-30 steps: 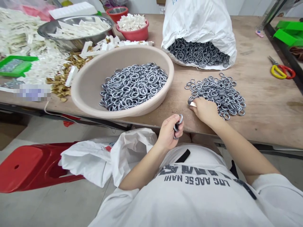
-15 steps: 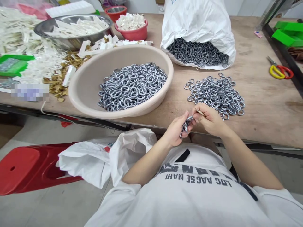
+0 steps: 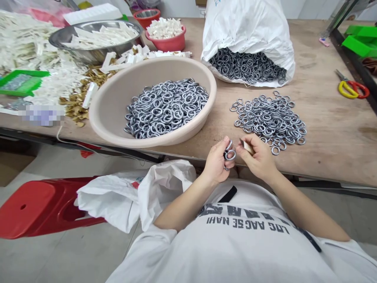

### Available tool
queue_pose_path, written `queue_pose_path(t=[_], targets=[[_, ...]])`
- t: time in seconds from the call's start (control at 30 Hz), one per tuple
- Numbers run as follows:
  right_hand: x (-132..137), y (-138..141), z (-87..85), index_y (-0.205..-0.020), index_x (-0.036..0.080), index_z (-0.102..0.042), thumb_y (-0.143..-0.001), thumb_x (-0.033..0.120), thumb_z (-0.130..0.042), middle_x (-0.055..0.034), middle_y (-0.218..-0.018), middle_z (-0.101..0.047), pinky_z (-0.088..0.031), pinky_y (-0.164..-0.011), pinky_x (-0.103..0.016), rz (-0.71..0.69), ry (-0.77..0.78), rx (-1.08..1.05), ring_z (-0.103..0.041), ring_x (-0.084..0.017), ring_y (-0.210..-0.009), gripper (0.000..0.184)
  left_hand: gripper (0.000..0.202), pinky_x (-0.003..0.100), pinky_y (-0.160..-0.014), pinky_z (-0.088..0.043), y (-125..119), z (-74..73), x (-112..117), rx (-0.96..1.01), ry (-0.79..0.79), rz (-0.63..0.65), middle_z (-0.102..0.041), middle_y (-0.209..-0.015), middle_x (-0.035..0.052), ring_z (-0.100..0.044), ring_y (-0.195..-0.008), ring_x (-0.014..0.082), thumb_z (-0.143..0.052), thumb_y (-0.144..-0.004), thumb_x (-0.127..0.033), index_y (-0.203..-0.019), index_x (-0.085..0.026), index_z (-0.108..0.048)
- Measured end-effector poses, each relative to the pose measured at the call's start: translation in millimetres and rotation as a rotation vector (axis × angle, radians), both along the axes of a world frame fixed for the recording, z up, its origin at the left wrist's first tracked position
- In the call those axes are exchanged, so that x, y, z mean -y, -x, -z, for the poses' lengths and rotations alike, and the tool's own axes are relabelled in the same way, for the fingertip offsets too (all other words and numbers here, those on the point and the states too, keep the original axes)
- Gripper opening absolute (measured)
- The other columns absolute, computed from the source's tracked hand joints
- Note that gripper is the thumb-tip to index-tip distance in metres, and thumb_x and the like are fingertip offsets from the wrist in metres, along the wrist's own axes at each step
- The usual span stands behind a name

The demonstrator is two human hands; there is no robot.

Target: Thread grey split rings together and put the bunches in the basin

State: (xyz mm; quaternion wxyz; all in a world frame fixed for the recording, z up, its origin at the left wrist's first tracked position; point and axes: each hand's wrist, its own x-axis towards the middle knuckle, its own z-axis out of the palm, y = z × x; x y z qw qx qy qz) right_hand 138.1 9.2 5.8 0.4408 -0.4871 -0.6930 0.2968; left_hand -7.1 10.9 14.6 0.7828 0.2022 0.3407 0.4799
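Several dark grey rings [image 3: 230, 155] are gripped in my left hand [image 3: 216, 163], two of them standing out between thumb and fingers. Just to its right, my right hand [image 3: 260, 157] pinches a small flat blade-like piece [image 3: 247, 147], pale on its face with a dark tip pointing left. A small gap separates the two hands, and both are over the table's front edge. Behind my right hand lies a loose pile of grey rings [image 3: 269, 118]. A big beige basin [image 3: 101, 112] at the left holds a heap of the same rings.
A white sack [image 3: 247, 27] with rings spilling at its mouth stands at the back. Scissors [image 3: 350, 88] lie at the right. Pale and brown pieces, a steel bowl [image 3: 97, 55] and a red bowl [image 3: 171, 43] crowd the left. A red stool [image 3: 32, 206] is below.
My hands have drawn slightly apart. The flat piece has turned and shows its pale face, while the rings in my left hand have shifted. The whole view has moved a little.
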Motion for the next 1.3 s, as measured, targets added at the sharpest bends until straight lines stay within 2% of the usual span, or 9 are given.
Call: queue_pose_path(t=[0.1, 0.23, 0.37, 0.47, 0.53, 0.63, 0.8, 1.07, 1.3], targets=[[8, 3, 2.1, -0.092, 0.023, -0.059, -0.091, 0.041, -0.066, -0.0010, -0.083, -0.062, -0.041, -0.069, -0.031, 0.010, -0.045, 0.094, -0.056, -0.017, -0.075, 0.019, 0.042, 0.015, -0.035, -0.017, -2, 2.4, -2, 0.008, 0.032, -0.066, -0.043, -0.053, -0.0085, -0.030, -0.036, 0.0014, -0.073, -0.080, -0.048, -0.073, -0.018, -0.045], [13, 10, 2.6, -0.095, 0.023, -0.063, -0.095, 0.032, -0.059, -0.0040, -0.087, -0.066, -0.042, -0.070, -0.031, -0.002, -0.138, 0.209, -0.060, -0.019, -0.080, 0.010, 0.043, 0.016, -0.035, -0.017, -7, 5.0, -2, 0.023, 0.092, -0.140, -0.043, -0.055, -0.0087, -0.033, -0.037, 0.0015, -0.076, -0.076, -0.046, -0.072, -0.018, -0.045], [10, 15, -2.3, -0.090, 0.022, -0.066, -0.095, 0.028, -0.054, -0.0055, -0.084, -0.065, -0.039, -0.066, -0.032, 0.012, -0.222, 0.399, -0.061, -0.020, -0.078, 0.014, 0.044, 0.017, -0.035, -0.014, -11, 6.1, -2, 0.040, 0.163, -0.162, -0.044, -0.054, -0.0089, -0.038, -0.038, 0.0027, -0.079, -0.073, -0.045, -0.073, -0.018, -0.045], [9, 15, -6.8, -0.092, 0.024, -0.065, -0.093, 0.028, -0.057, -0.0048, -0.086, -0.067, -0.041, -0.069, -0.032, 0.025, -0.192, 0.346, -0.062, -0.021, -0.081, 0.009, 0.041, 0.018, -0.035, -0.016, -10, 6.5, -3, 0.019, 0.200, -0.196, -0.044, -0.053, -0.0092, -0.039, -0.037, 0.0035, -0.077, -0.074, -0.044, -0.073, -0.018, -0.045], [9, 13, -8.8, -0.097, 0.024, -0.064, -0.091, 0.030, -0.062, -0.0039, -0.089, -0.068, -0.043, -0.071, -0.032, 0.006, -0.163, 0.241, -0.062, -0.020, -0.082, 0.009, 0.040, 0.017, -0.035, -0.018, -7, 6.4, -3, 0.018, 0.190, -0.183, -0.046, -0.053, -0.0090, -0.038, -0.036, 0.0032, -0.075, -0.077, -0.045, -0.074, -0.018, -0.046], [9, 7, -10.0, -0.097, 0.023, -0.063, -0.090, 0.038, -0.066, -0.0025, -0.086, -0.067, -0.043, -0.069, -0.031, 0.004, -0.122, 0.148, -0.060, -0.018, -0.077, 0.016, 0.038, 0.016, -0.034, -0.018, 0, 5.4, -4, 0.107, 0.117, -0.081, -0.045, -0.052, -0.0091, -0.032, -0.033, 0.0021, -0.072, -0.081, -0.045, -0.074, -0.018, -0.045], [8, 0, -11.3, -0.087, 0.022, -0.061, -0.096, 0.045, -0.057, -0.0016, -0.076, -0.062, -0.036, -0.063, -0.030, -0.057, -0.115, 0.243, -0.055, -0.016, -0.071, 0.025, 0.036, 0.014, -0.032, -0.016, 7, 3.7, -1, 0.214, 0.156, 0.068, -0.042, -0.050, -0.0089, -0.030, -0.031, 0.0022, -0.066, -0.086, -0.045, -0.073, -0.019, -0.044], [12, 4, -24.3, -0.078, 0.021, -0.059, -0.097, 0.052, -0.052, -0.0023, -0.074, -0.058, -0.029, -0.061, -0.029, -0.042, -0.136, 0.483, -0.053, -0.016, -0.069, 0.037, 0.042, 0.015, -0.031, -0.018, 1, 5.7, 5, 0.166, 0.155, 0.022, -0.042, -0.046, -0.0087, -0.030, -0.030, 0.0022, -0.072, -0.081, -0.044, -0.067, -0.018, -0.042], [15, 8, -30.9, -0.075, 0.020, -0.057, -0.098, 0.052, -0.047, -0.0020, -0.074, -0.058, -0.023, -0.058, -0.029, -0.023, -0.117, 0.560, -0.050, -0.014, -0.066, 0.041, 0.045, 0.013, -0.033, -0.018, -1, 10.5, 6, 0.109, 0.109, -0.042, -0.043, -0.051, -0.0100, -0.031, -0.034, 0.0007, -0.080, -0.074, -0.045, -0.071, -0.017, -0.044]])
